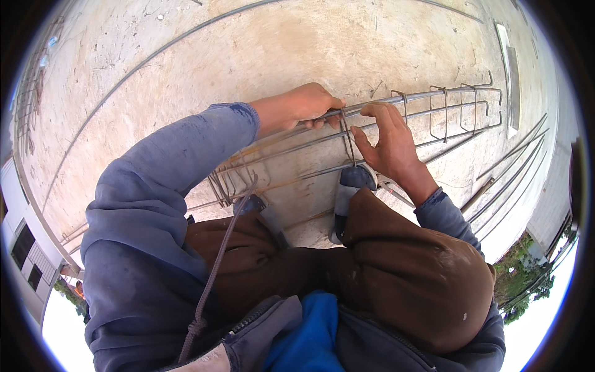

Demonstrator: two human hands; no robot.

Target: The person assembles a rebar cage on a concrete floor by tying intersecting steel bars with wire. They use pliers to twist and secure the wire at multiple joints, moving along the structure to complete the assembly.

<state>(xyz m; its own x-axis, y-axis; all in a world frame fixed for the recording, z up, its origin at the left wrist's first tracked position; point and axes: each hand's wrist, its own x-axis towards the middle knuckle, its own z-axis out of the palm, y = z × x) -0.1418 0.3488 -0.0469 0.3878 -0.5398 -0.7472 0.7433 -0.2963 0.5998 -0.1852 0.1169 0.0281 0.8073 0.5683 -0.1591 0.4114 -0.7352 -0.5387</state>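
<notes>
A long rebar cage (pixel 421 96) of thin steel bars lies in front of me, with square stirrups (pixel 439 115) hooked round it at the right. My left hand (pixel 308 104) is closed round the upper bars, its fingertips beside one upright stirrup (pixel 348 137). Just right of that stirrup, my right hand (pixel 392 141) has its thumb and fingers apart, with nothing seen between them. Its fingertips are close to the top bar; whether they touch it I cannot tell. Several bunched stirrups (pixel 226 186) hang on the bars by my left shoe.
The cage rests on a pale concrete floor (pixel 285 37), near my shoes (pixel 357 178). Loose steel bars (pixel 514 158) lie to the right. One long curved bar (pixel 133 71) crosses the far left. A grey cord (pixel 214 273) hangs from my jacket.
</notes>
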